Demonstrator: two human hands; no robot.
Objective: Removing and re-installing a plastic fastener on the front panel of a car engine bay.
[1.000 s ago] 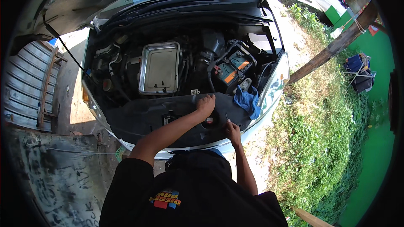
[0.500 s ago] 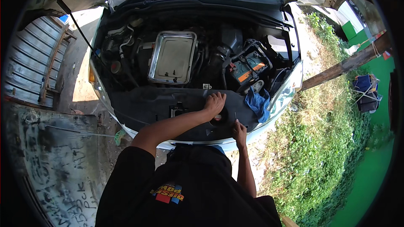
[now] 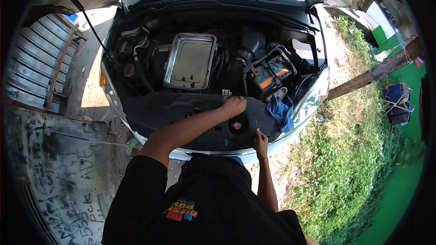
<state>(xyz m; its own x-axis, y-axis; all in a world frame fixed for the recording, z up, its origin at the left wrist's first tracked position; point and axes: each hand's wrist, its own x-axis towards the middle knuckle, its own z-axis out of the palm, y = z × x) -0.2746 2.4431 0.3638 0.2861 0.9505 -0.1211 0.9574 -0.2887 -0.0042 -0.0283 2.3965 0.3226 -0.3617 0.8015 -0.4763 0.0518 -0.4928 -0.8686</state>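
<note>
A black plastic cover (image 3: pixel 181 106) spans the front of the open engine bay. My left hand (image 3: pixel 235 105) is at its rear edge, fingers curled down and closed on that edge; the fingertips are partly hidden. Near the cover's front right, my right hand (image 3: pixel 260 143) is closed around a thin screwdriver-like tool (image 3: pixel 256 124), whose slim shaft points away from me. Between the hands, a round cap (image 3: pixel 237 126) sits in an opening in the cover. Beyond, a shiny metal tray (image 3: pixel 190 63) rests on the engine with several small dark fasteners (image 3: pixel 187 79) in it.
A blue cloth (image 3: pixel 281 112) lies at the right front corner, beside the battery (image 3: pixel 272 78). A thin prop rod (image 3: pixel 91 25) stands at the left under the raised hood. A wooden post (image 3: pixel 363 80) slants in from the right, above grass.
The view has shifted slightly, moving the car a little to the right in the picture. My left hand's fingers look more curled at the cover's edge. My right hand still holds the tool.
</note>
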